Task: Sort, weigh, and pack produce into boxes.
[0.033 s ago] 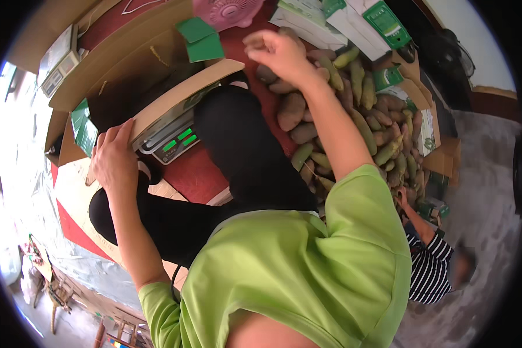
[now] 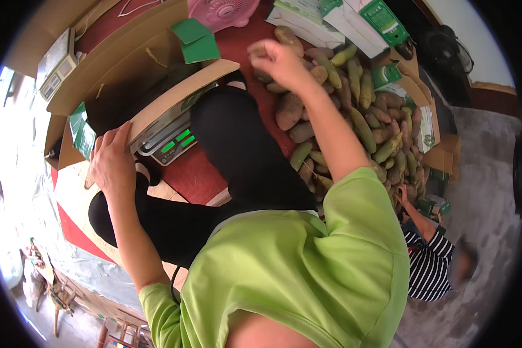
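My left hand [image 2: 113,165] grips the near left edge of an open cardboard box [image 2: 171,101], its fingers hooked over the rim. The box sits on a digital scale [image 2: 171,148] with lit green displays. Its inside is dark, and I cannot make out what lies in it. My right hand [image 2: 279,62] hovers at the far end of a heap of long brown and green tubers [image 2: 383,127]. Its fingers are bent and somewhat apart, with nothing seen between them. Below the hand lie thick brown tubers [image 2: 290,110].
A pink fan [image 2: 223,13] stands behind the box. Another scale [image 2: 57,66] is at far left. White and green cartons [image 2: 365,26] sit behind the heap. At right, a person in a striped shirt [image 2: 432,261] reaches into the heap. My black-trousered leg [image 2: 243,145] lies between box and heap.
My right hand has shifted slightly nearer and its fingers have drawn in a little. The left hand keeps its hold on the box edge.
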Motion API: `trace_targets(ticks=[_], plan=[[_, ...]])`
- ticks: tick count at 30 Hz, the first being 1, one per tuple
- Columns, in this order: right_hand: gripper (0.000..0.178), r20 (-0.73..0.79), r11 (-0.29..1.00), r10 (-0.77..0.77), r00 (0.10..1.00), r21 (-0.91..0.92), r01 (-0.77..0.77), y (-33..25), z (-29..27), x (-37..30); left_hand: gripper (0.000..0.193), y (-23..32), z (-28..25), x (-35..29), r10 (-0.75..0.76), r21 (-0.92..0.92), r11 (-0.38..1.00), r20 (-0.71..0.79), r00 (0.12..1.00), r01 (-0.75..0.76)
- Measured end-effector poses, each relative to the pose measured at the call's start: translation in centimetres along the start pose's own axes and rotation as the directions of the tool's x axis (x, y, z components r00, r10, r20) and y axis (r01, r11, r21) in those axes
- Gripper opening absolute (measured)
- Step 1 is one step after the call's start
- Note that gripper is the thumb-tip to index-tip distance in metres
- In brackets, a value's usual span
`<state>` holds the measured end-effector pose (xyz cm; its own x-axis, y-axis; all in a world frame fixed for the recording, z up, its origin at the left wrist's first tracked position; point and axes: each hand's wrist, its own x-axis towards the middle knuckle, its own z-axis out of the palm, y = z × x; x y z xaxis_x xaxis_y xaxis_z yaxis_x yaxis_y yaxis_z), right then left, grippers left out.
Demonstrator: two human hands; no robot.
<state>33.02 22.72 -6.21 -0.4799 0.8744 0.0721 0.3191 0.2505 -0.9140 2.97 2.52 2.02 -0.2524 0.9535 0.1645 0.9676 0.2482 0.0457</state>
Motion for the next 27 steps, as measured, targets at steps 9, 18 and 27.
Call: trace_targets(ticks=[9, 18, 27], plan=[[0.031, -0.152, 0.710, 0.510, 0.847, -0.481, -0.514, 15.3, -0.8, -16.6, 0.041, 0.2, 0.0, -0.1, -0.019, 0.005, 1.000, 0.043, 0.999, 0.018], [0.057, -0.359, 0.226, 0.568, 0.741, -0.797, -0.560, 17.7, -6.2, -17.7, 0.042, 0.3, 0.4, -0.4, -0.058, 0.041, 0.998, 0.027, 0.998, 0.057], [0.061, -0.231, 0.178, 0.580, 0.781, -0.900, -0.398, 20.5, -6.9, -17.5, 0.045, 0.1, 1.0, -0.3, -0.046, 0.042, 0.998, -0.013, 0.999, 0.046]])
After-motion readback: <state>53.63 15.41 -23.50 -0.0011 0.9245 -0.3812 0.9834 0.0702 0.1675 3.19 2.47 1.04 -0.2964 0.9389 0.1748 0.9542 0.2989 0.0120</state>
